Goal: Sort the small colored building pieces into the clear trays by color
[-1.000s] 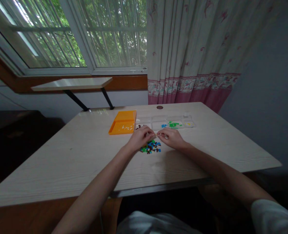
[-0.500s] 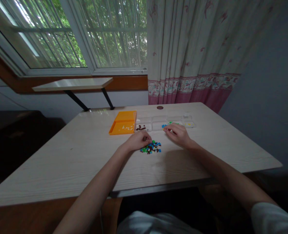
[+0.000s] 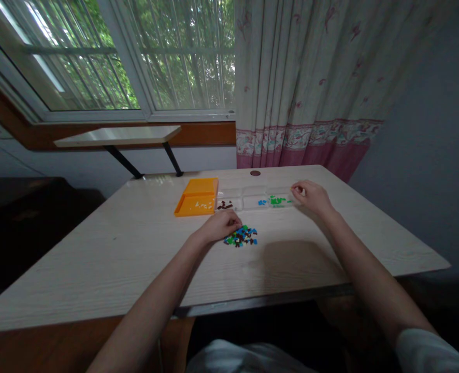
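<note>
A loose pile of tiny blue, green, brown and pale plastic pieces (image 3: 242, 237) lies on the table. My left hand (image 3: 224, 224) rests at the pile's upper left edge with its fingers curled together; whatever is between them is hidden. Over the right end of the row of clear compartment trays (image 3: 255, 192), my right hand (image 3: 311, 196) is pinched, with a small yellow piece barely showing at its fingertips. Green pieces (image 3: 278, 200) and blue pieces (image 3: 262, 202) lie in neighbouring compartments. Brown pieces (image 3: 225, 205) fill part of the left one.
An orange open case (image 3: 200, 186) with small white pieces (image 3: 203, 205) stands left of the clear trays. A raised shelf (image 3: 118, 135) on black legs is at the table's back left. Behind the table (image 3: 136, 259) are a window and a patterned curtain (image 3: 291, 103).
My right hand has moved right and away from me, from beside the blue pieces to the tray's right end, uncovering the green pieces. My left hand stays at the pile.
</note>
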`<act>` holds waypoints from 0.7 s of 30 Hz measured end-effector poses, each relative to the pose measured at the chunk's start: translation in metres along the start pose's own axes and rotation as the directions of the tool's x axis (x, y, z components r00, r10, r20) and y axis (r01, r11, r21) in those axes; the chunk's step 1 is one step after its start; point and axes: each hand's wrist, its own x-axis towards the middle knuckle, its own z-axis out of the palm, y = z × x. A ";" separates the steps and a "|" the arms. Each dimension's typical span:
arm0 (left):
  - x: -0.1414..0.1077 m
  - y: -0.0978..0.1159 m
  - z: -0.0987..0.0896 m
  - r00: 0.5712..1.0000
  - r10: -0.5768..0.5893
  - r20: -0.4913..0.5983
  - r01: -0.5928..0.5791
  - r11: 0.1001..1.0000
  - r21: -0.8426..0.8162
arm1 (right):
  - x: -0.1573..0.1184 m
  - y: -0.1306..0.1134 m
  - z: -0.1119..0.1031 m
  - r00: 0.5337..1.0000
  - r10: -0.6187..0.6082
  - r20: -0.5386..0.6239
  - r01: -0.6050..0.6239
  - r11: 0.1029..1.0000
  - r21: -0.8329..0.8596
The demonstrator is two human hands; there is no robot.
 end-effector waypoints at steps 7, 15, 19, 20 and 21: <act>0.000 0.004 -0.003 0.997 -0.038 -0.074 0.035 0.999 -0.032 | -0.006 0.052 -0.003 0.920 0.333 0.206 -0.304 0.939 -0.160; 0.003 0.014 -0.001 0.984 -0.063 -0.169 0.031 0.981 -0.189 | -0.004 0.003 0.016 0.986 0.081 0.143 -0.087 0.995 0.039; 0.004 0.020 0.002 0.978 -0.046 -0.205 0.002 0.977 -0.212 | -0.015 -0.062 0.029 0.957 -0.231 0.178 0.185 0.952 0.243; 0.004 0.021 0.003 0.977 -0.041 -0.211 -0.004 0.978 -0.211 | -0.018 -0.076 0.031 0.943 -0.283 0.173 0.230 0.933 0.276; 0.004 0.022 0.003 0.976 -0.037 -0.216 -0.010 0.978 -0.209 | -0.022 -0.088 0.031 0.934 -0.318 0.161 0.260 0.917 0.304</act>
